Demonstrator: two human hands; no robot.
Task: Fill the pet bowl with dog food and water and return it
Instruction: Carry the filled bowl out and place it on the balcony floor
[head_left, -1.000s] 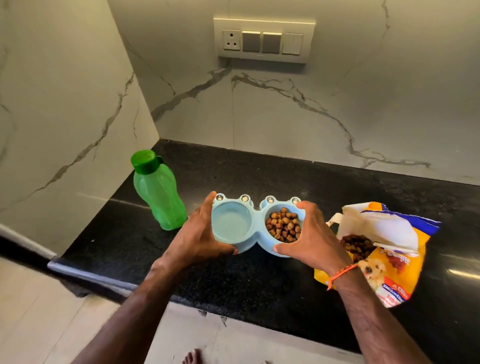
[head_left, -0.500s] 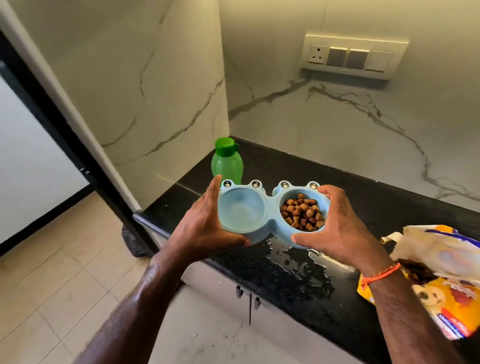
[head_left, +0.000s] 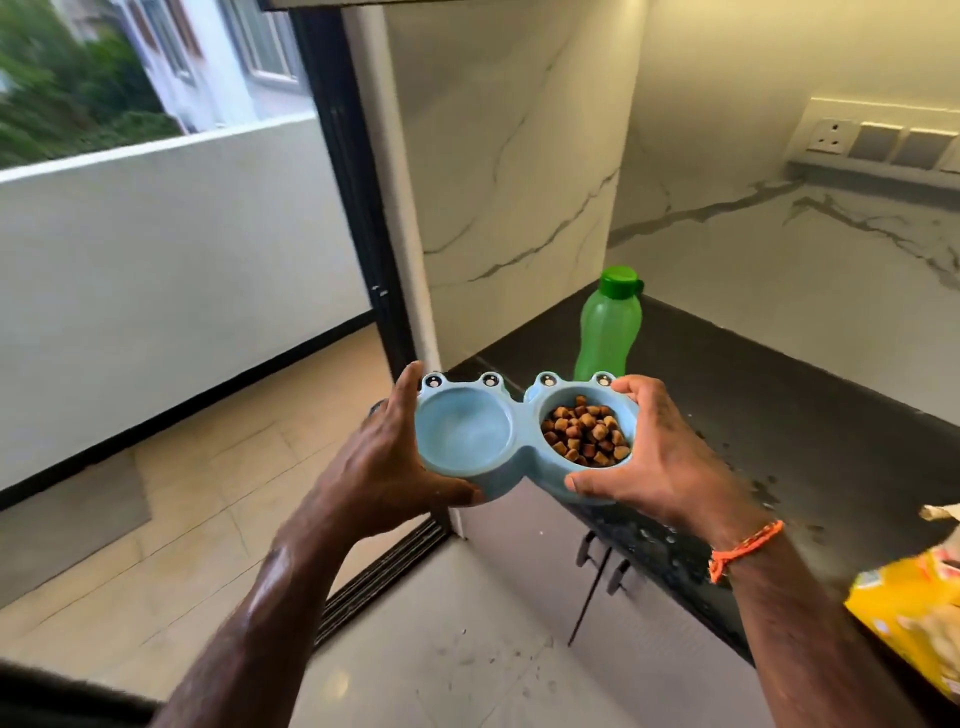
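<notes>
Beside a black kitchen counter and an open balcony doorway, both hands carry a blue twin pet bowl in the air, clear of the counter edge. Left hand fingers curl under the left end, thumb up along its rim; right hand wraps the right end, thumb pressed on the near edge. Kibble fills the right well; the left appears to hold water. Carrying it well likely means keeping it level and moving slowly. A capped green bottle stands behind.
</notes>
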